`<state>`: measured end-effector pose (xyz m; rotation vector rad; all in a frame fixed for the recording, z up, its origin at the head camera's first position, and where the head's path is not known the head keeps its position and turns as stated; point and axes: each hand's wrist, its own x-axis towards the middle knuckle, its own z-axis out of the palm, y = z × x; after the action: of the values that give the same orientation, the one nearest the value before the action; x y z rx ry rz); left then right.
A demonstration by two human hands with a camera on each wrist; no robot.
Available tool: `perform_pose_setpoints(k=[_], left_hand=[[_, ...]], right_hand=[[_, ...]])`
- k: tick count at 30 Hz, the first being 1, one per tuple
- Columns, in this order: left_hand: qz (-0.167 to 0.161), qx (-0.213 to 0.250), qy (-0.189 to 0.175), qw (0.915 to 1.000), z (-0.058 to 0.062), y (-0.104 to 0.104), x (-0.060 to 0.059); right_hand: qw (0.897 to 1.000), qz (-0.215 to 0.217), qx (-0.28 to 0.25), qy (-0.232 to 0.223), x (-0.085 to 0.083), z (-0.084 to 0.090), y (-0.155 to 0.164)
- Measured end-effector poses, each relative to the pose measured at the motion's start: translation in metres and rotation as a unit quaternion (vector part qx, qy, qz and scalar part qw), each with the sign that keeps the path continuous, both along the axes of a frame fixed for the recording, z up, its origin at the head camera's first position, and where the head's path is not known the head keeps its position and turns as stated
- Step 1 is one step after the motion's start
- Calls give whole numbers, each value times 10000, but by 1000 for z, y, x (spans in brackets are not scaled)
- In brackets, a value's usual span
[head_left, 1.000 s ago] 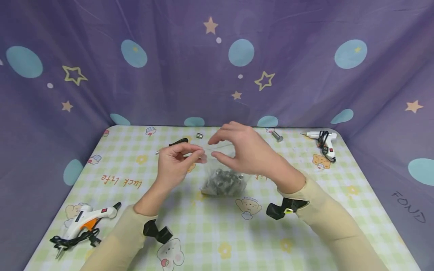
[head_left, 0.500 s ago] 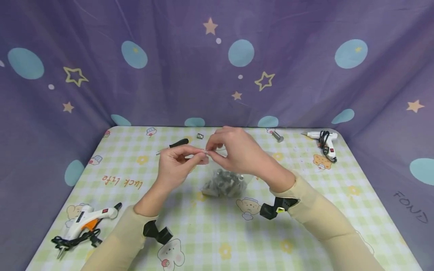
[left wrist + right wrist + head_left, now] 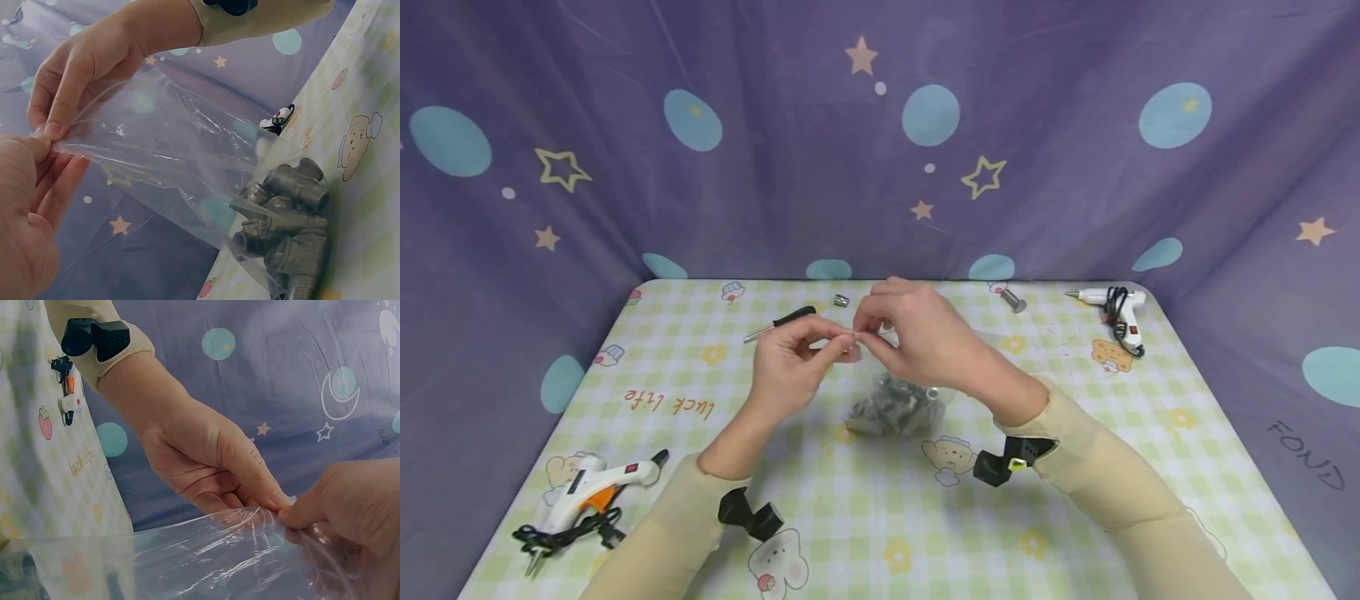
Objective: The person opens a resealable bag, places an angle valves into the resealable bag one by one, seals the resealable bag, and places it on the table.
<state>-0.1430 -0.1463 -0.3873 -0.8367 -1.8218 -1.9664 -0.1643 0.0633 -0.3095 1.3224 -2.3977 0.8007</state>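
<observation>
A clear plastic bag (image 3: 169,144) hangs from both hands, its lower end on the table with several grey metal pipe fittings (image 3: 294,219) inside. At the bag's upper edge, my left hand (image 3: 790,367) pinches the plastic between thumb and fingers. Right beside it, the thumb and forefinger of my right hand (image 3: 921,337) pinch the same edge, the fingertips of both hands nearly touching. In the right wrist view the plastic (image 3: 212,556) is creased and pulled together where the fingertips meet. Part of the bag's mouth is hidden behind the fingers.
Behind the left hand lies a screwdriver (image 3: 793,316), with a small metal cylinder (image 3: 842,300) farther back. A bolt (image 3: 1013,301) is at the back right. Glue guns lie at the far right (image 3: 1120,317) and front left (image 3: 591,492). A purple curtain (image 3: 880,167) borders the table.
My right hand has come left and down to the bag's edge, and its spread thumb and fingers have closed on the plastic. The left hand has stayed nearly still.
</observation>
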Motion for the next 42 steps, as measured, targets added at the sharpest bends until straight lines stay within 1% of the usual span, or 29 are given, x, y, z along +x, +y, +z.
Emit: perform_pose_setpoints(k=[5,9,13,16,18,21,23,25,29,32,37,39,42], left_hand=[[76,-246,42,9997,1,0,1],[161,-396,150,9990,1,1,0],[218,-491,162,9984,1,4,1],[234,-413,206,9987,2,8,0],[304,-358,187,9987,3,12,-1],[340,-288,150,9989,6,18,-6],[344,-343,148,9987,7,21,-9],[330,-417,232,9983,7,21,-11],[402,-587,464,9964,6,18,-12],[356,-707,540,9954,6,16,-11],[206,-808,475,9954,7,13,-10],[206,-822,448,9954,7,11,-8],[195,-814,403,9957,9,9,-7]], right_hand=[[9998,3,144,-149,-1,2,0],[9991,104,251,-332,-5,4,6],[9985,252,308,-379,-10,3,14],[9984,378,285,-303,-12,4,19],[9987,425,240,-172,-12,5,21],[9991,373,171,97,-13,7,25],[9992,322,126,199,-13,7,27],[9993,309,56,217,-13,6,28],[9991,382,-29,197,-13,4,27],[9992,403,-3,56,-14,4,26],[9983,342,157,-451,-16,6,27],[9979,301,200,-538,-16,6,29],[9979,301,216,-536,-16,5,31]])
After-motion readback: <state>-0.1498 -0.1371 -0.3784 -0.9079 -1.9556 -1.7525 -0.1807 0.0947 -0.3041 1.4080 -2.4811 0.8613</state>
